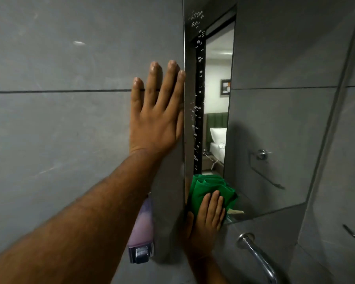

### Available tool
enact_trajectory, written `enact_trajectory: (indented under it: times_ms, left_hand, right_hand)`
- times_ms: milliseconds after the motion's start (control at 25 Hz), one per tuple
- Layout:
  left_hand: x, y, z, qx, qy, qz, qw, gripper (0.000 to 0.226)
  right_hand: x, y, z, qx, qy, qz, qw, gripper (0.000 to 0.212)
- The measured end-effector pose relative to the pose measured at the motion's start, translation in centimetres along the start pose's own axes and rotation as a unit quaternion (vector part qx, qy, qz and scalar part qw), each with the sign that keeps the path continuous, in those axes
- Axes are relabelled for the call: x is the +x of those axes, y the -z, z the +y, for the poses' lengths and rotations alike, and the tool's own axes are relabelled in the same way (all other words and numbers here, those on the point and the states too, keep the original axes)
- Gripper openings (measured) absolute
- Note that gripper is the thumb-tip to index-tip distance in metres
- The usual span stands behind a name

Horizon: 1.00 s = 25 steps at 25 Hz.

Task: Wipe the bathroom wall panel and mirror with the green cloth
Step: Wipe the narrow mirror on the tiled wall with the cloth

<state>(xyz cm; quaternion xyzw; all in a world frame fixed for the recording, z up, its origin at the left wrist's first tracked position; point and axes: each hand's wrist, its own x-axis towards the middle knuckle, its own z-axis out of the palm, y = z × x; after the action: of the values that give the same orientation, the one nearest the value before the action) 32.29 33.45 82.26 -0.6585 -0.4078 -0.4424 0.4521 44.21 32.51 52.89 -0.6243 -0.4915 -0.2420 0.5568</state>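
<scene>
My left hand (156, 117) lies flat on the grey wall panel (70, 130), fingers spread and pointing up, just left of the mirror's edge. My right hand (208, 218) presses the bunched green cloth (209, 186) against the lower left corner of the mirror (275, 119). Water droplets dot the mirror in a strip near its left edge. The cloth's own reflection shows just above it.
A soap dispenser (141, 232) with pale purple liquid hangs on the wall below my left forearm. A chrome tap spout (258, 255) juts out at the lower right. The mirror reflects a towel rail (264, 165) and a bedroom through a doorway.
</scene>
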Motion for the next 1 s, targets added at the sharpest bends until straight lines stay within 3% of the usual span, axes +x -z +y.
enact_trajectory:
  times_ms: [160,440,640,1000]
  left_hand:
    - [-0.2,-0.6,-0.2,0.004,-0.001,0.006,1.0,0.07]
    - [-0.3,-0.6,-0.4,-0.005,-0.007,0.013,1.0,0.074]
    - [-0.5,-0.6,-0.2,-0.025,0.059,0.035,0.997,0.076]
    - [-0.3,-1.0,-0.4,-0.017,0.046,0.03,0.998,0.076]
  right_hand:
    - [3.5,1.0,-3.1,-0.013,0.029,0.011,0.999,0.066]
    - [18.4,4.9,-10.9,0.015,0.067,0.07,0.995,0.063]
    - [26.3,7.6,-14.5,-0.007,0.139,0.084,0.987,0.062]
    - [40.6,11.4,-20.2,-0.033,0.201,0.161,0.966,0.06]
